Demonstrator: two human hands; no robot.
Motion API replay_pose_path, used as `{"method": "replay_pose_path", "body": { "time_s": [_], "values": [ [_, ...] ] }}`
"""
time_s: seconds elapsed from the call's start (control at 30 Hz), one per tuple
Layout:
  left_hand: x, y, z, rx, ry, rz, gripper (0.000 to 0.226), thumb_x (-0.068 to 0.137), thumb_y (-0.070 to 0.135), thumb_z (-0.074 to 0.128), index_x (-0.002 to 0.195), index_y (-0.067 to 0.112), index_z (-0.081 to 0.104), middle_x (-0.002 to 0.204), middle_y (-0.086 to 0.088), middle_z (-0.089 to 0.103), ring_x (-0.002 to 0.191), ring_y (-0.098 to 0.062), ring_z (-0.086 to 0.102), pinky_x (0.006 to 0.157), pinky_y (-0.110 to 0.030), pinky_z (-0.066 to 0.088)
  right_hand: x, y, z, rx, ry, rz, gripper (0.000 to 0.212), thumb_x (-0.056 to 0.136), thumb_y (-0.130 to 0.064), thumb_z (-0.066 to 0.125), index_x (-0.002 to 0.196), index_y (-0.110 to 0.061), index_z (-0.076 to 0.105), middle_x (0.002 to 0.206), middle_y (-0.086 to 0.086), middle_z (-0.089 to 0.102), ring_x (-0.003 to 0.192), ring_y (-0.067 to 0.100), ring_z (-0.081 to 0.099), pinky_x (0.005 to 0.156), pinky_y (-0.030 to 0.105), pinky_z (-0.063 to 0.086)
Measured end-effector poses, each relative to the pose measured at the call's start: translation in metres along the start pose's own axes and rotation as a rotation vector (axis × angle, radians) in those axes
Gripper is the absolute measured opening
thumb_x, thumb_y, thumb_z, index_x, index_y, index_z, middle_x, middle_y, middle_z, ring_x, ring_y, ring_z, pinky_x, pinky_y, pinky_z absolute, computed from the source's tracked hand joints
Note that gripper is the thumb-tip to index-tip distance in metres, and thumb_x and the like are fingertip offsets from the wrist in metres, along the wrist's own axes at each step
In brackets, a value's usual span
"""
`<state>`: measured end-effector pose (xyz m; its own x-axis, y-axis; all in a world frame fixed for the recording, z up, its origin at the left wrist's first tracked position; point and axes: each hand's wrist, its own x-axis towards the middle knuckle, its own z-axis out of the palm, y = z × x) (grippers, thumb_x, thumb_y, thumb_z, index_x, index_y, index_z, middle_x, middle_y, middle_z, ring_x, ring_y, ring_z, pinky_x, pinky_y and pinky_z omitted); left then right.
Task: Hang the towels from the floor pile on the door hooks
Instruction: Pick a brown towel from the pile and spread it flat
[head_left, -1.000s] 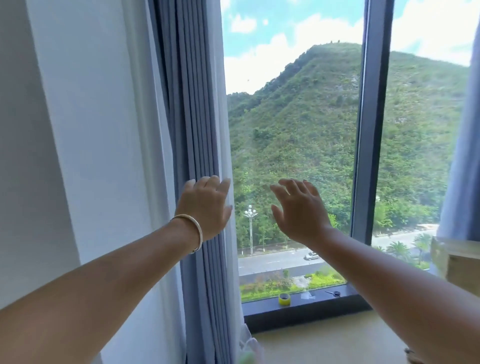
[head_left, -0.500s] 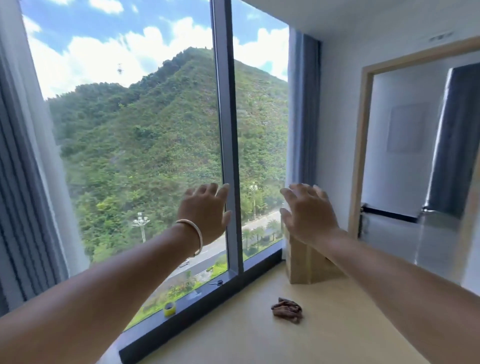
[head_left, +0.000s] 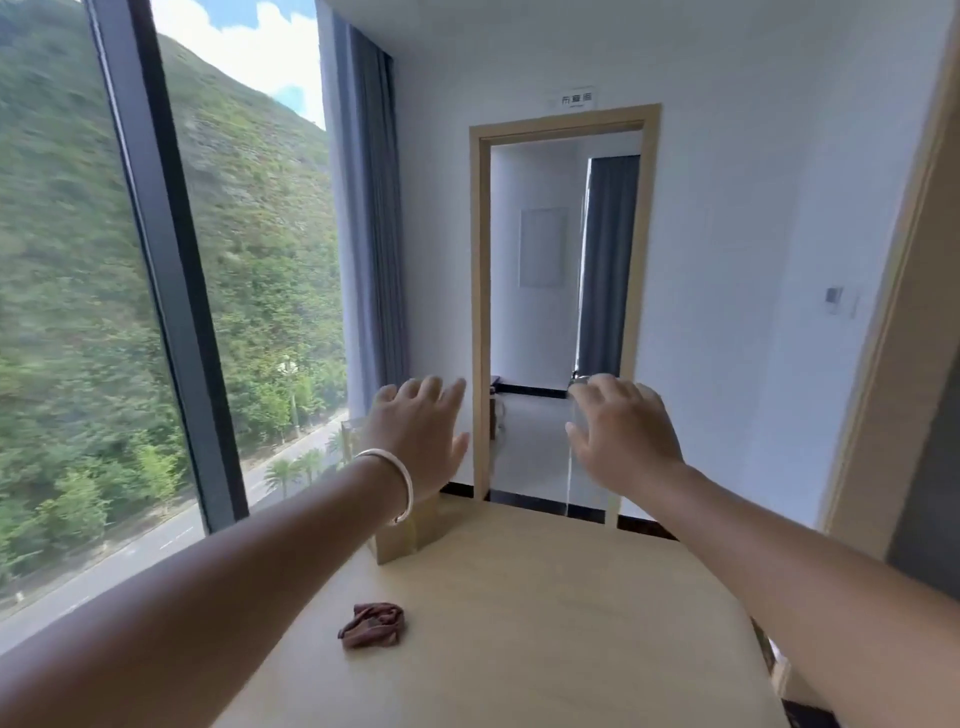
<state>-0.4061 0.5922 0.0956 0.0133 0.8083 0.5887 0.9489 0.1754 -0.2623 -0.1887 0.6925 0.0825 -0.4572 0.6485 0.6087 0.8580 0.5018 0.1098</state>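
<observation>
A crumpled brown-red towel (head_left: 372, 624) lies on the pale wooden floor below my arms. My left hand (head_left: 418, 434), with a silver bangle on the wrist, is held out in the air with fingers spread and nothing in it. My right hand (head_left: 621, 431) is likewise raised, open and empty, in front of an open doorway (head_left: 563, 312) in the white wall ahead. Both hands are well above and beyond the towel. No door hooks are in sight.
A tall window (head_left: 156, 312) with a dark frame fills the left side, with a grey curtain (head_left: 371, 234) at its right end. A cardboard box (head_left: 402, 535) stands on the floor below my left hand. A wooden door frame edge (head_left: 883, 338) rises at right.
The view has swung right from the left curtain and window to the doorway wall. Both hands stay raised and empty; the towel and box have come into view.
</observation>
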Motion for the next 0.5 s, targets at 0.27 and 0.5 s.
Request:
{"method": "replay_pose_path", "body": {
  "time_s": [0.27,0.5],
  "values": [
    [0.109,0.049,0.079,-0.140,0.054,0.134,0.060,0.094,0.050,0.041,0.145,0.023,0.025,0.134,-0.001,0.048,0.122,-0.023,0.048,0.096,-0.038,0.039,0.039,0.086,0.046,-0.115,-0.069,0.183,0.042,0.095,-0.039,0.042,0.132,-0.021,0.048,0.131,0.000,0.049,0.119,0.022,0.045,0.102,0.037,0.031],
    [0.213,0.071,0.137,-0.218,0.100,0.223,0.061,0.094,0.051,0.039,0.146,0.022,0.024,0.136,-0.001,0.047,0.122,-0.023,0.049,0.097,-0.039,0.042,0.103,0.137,0.086,-0.178,-0.076,0.266,0.045,0.096,-0.041,0.041,0.136,-0.022,0.045,0.136,0.000,0.046,0.122,0.022,0.044,0.101,0.037,0.033]
  ]
}}
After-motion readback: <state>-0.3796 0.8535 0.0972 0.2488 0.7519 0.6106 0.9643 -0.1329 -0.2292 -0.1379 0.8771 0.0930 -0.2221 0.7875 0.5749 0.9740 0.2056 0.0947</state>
